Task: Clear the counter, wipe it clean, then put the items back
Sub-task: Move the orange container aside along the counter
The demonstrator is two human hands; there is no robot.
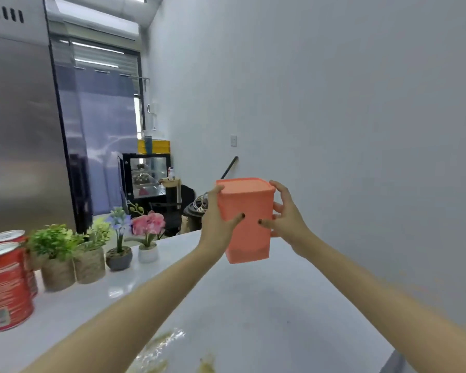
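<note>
White counter (253,305), both hands' fingers (236,219) around orange container (246,219), contents hidden, perhaps airborne.

Commercial kitchen or café back room. Tall stainless steel fridge (19,125) fills left of frame; glass display case (147,175) with shelved food mid-frame; white counter (253,305) with red tins (7,285) lower left; bare white walls.

potted plants (92,251) left, counter (253,305) middle open

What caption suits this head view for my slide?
Both hands hold a lidded orange plastic container above a stained white counter.
</note>
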